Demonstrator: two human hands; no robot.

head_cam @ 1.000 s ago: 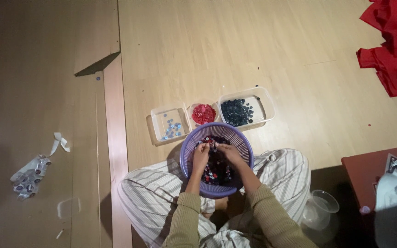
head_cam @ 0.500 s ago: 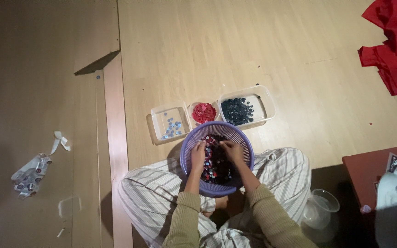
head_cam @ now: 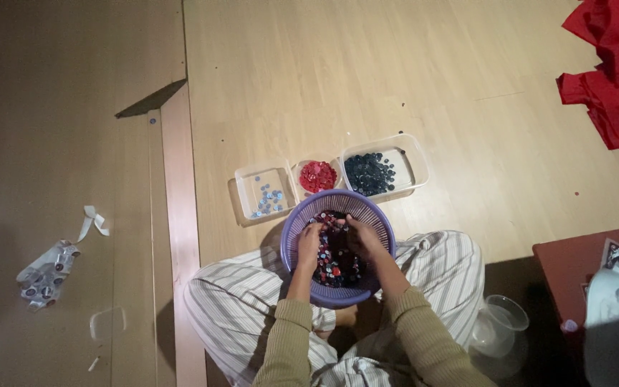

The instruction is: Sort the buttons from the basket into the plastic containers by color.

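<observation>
Sitting cross-legged on the floor, the person is digging both hands into a purple basket of mixed buttons in their lap. The left hand and right hand are resting among the buttons, fingers curled; whether either is pinching one I cannot tell. Beyond the basket, three clear trays are holding light-blue buttons, red buttons and dark-blue buttons, so sorting looks underway and the next move calls for isolating one colour.
</observation>
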